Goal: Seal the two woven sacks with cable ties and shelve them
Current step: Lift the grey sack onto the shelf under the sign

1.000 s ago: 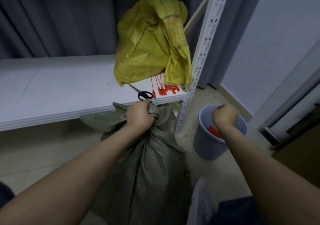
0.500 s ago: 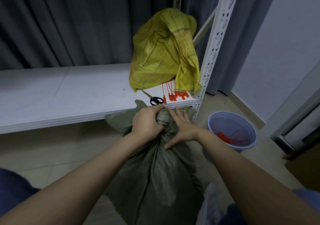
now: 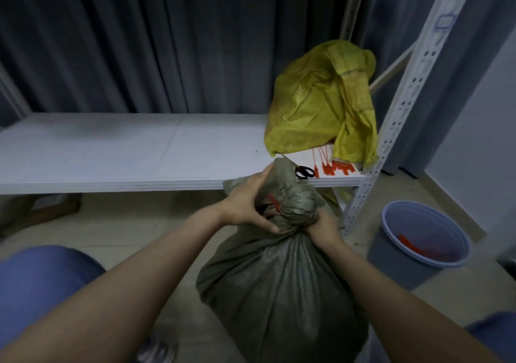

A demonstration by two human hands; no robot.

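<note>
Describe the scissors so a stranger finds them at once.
Look at the white shelf board, at its front right corner near the yellow sack. The scissors lie there left of the orange cable ties; they alone have black loop handles.

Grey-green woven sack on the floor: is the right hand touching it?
Touching. The head view shows the right hand gripping the bunched neck of the grey-green woven sack, with no gap between them.
</note>
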